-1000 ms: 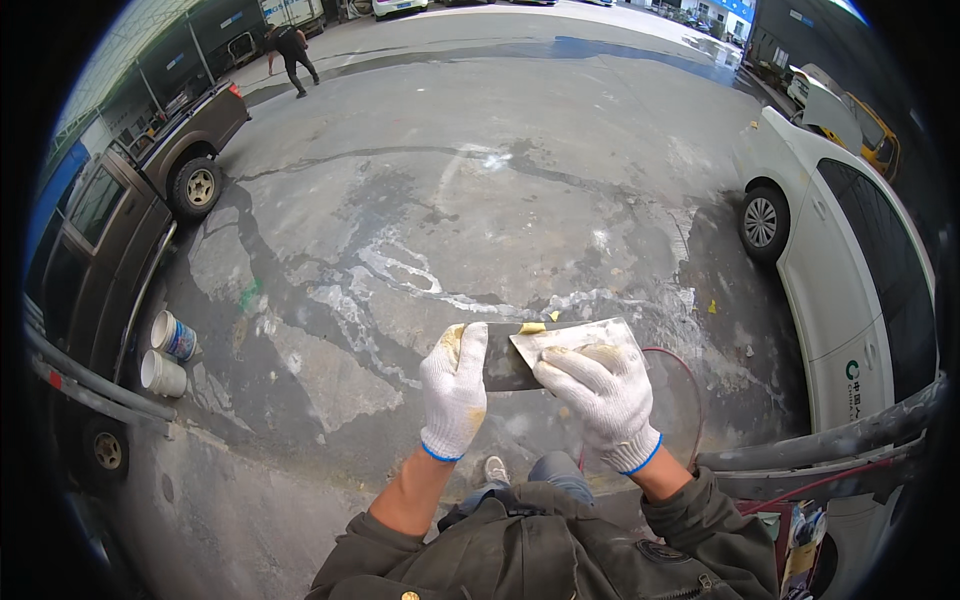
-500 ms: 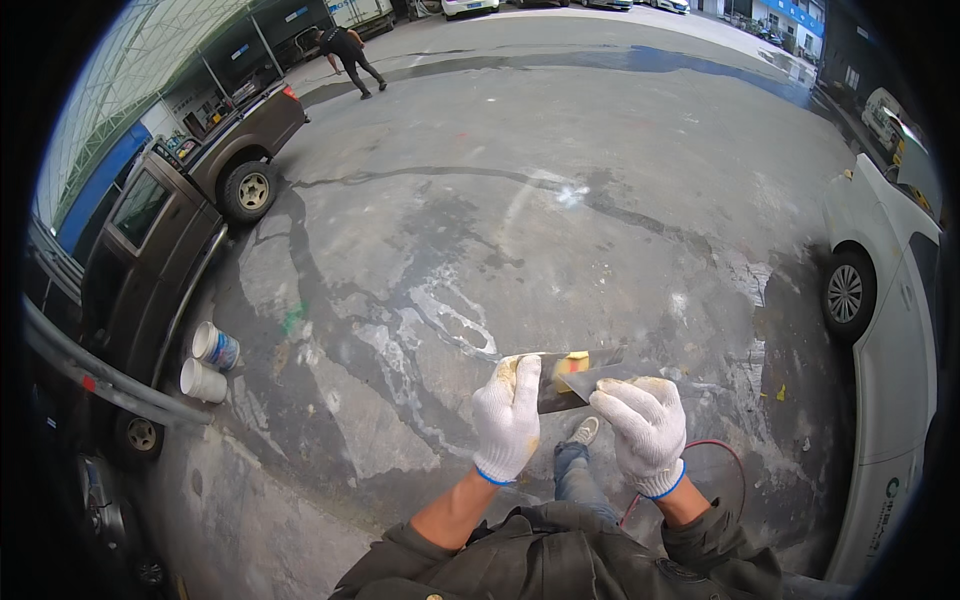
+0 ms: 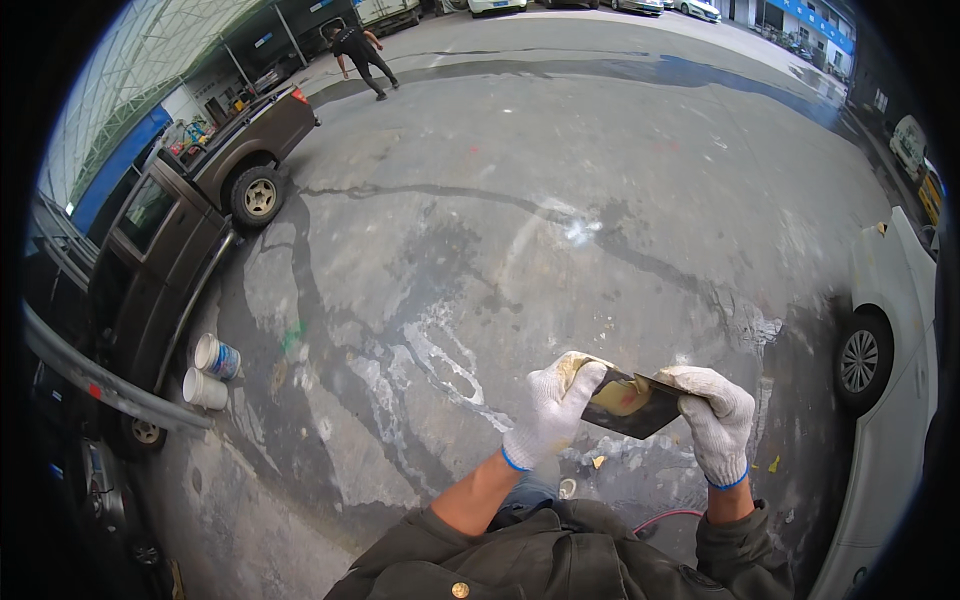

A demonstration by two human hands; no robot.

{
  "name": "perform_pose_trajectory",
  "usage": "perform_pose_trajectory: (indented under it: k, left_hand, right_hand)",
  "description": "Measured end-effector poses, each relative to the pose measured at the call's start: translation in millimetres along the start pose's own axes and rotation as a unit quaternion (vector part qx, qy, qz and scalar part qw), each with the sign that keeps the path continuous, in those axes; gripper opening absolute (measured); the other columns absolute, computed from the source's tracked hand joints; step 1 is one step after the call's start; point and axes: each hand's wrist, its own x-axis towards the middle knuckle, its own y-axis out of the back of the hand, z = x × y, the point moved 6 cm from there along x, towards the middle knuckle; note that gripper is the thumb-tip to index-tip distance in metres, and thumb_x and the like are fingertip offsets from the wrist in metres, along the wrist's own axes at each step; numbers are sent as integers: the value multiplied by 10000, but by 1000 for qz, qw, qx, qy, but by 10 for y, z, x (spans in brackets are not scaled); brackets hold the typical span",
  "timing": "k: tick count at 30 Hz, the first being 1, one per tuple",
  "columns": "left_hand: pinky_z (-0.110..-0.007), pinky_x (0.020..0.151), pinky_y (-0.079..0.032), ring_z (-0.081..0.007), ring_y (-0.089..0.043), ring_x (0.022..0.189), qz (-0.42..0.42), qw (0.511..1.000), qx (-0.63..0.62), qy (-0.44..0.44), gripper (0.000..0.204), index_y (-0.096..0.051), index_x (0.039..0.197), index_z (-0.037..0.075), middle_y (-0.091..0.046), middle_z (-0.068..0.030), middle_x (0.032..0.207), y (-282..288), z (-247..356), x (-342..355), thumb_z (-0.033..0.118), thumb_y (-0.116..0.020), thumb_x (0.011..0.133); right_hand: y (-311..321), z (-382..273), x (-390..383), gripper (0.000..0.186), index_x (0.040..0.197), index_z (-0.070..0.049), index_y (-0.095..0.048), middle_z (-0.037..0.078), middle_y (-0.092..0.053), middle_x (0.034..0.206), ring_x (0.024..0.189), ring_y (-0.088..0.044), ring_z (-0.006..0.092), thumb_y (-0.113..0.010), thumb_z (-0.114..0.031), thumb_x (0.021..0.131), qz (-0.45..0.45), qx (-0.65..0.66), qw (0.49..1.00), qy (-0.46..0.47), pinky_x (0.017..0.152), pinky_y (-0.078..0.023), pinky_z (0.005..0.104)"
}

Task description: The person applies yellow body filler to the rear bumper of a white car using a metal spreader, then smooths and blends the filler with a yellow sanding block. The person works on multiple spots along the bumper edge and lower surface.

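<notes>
Two hands (image 3: 553, 408) (image 3: 720, 418), dark plate (image 3: 638, 418), partly covered

The left hand (image 3: 549, 408) hides one end of the dark plate (image 3: 640, 423).

Soft, diffuse daylight with fisheye bending toward blackened edges

Here's the plate (image 3: 648, 414) between left hand (image 3: 553, 408) and right hand (image 3: 716, 420), paste (image 3: 620, 400) on it; out left, two buckets (image 3: 206, 388) stand beside the pickup truck (image 3: 165, 235), a person (image 3: 359, 56) beyond it; over far right, a car (image 3: 890, 450).
</notes>
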Motion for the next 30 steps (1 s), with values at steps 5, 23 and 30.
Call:
perform_pose_trajectory:
  k: [5, 23, 30]
  left_hand:
    - [-275, 741, -536, -76, -634, 821, 8, 999, -33, 21, 239, -706, 1077, -42, -728, -60, 886, -291, -308, 859, 178, -613, 1071]
    - [-290, 702, -541, -89, -670, 781, -31, 998, -39, -26, 253, -710, 1144, -17, -757, -120, 876, -1779, -893, 4332, 201, -603, 1072]
    - [-296, 687, -542, -117, -692, 775, -23, 999, 32, -36, 250, -709, 1144, -24, -756, -140, 881, -2060, -1152, 5175, 185, -592, 1075]
  right_hand:
    - [491, 539, 550, 305, 1082, -45, -776, 120, -769, 1090, 1008, -736, 267, -699, 76, 813, -20, -257, 966, -8, 899, -567, 360]
    - [1485, 1692, 2939, 409, 1074, -125, -773, 33, -709, 1116, 963, -638, 276, -747, -44, 674, 110, -549, 811, 167, 844, -515, 424]
    - [2020, 2192, 3697, 432, 1065, -131, -774, 30, -707, 1120, 966, -641, 276, -739, -31, 647, 117, -504, 837, 178, 850, -519, 422]
